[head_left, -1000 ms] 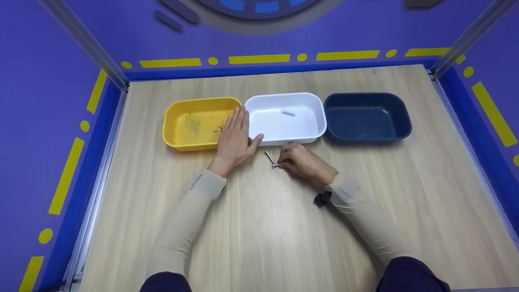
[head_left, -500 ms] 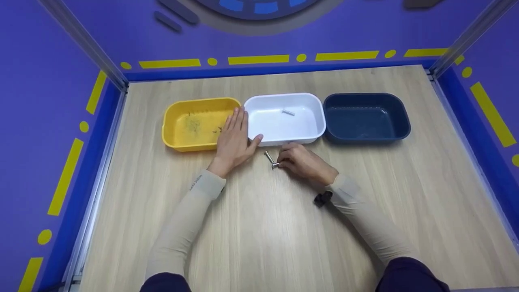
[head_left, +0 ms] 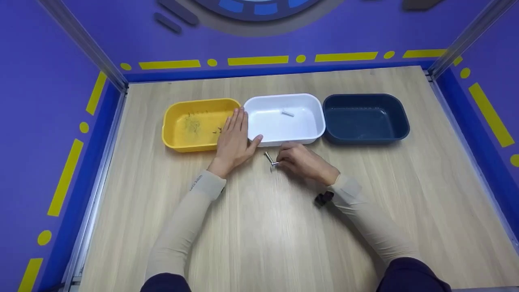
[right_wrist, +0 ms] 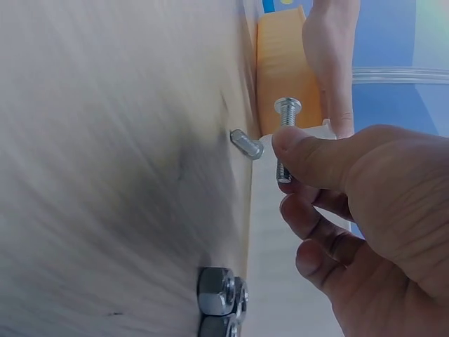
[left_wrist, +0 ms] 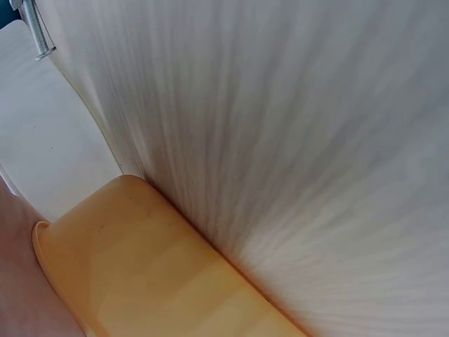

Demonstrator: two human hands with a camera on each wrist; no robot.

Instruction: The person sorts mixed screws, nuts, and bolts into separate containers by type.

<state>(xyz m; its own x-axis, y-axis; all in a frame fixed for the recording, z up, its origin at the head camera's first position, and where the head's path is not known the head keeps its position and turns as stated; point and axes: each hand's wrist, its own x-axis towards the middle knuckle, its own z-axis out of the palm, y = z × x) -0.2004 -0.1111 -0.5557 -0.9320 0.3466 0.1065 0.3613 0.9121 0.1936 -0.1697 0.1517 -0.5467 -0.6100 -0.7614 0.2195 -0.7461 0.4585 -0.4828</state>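
My right hand (head_left: 305, 162) pinches a silver bolt (right_wrist: 286, 112) between thumb and fingers, just in front of the white bin (head_left: 286, 142). Close to its fingertips, a second bolt (head_left: 269, 157) lies on the table; this bolt (right_wrist: 247, 144) appears again in the right wrist view. Several metal nuts (right_wrist: 217, 291) sit beneath the right hand and are hidden from the head view. With straight fingers, my left hand (head_left: 234, 140) rests on the adjoining rims of the yellow bin (head_left: 190, 148) and the white bin.
One bolt (head_left: 288, 114) lies inside the white bin. Small dark pieces (head_left: 219, 130), too small to make out, lie in the yellow bin. A navy bin (head_left: 367, 141) stands at the right end of the row. Purple panels (head_left: 259, 44) enclose the wooden table (head_left: 275, 235).
The pinched bolt has shifted slightly and looks lifted a little off the table. Both hands have otherwise hardly moved.
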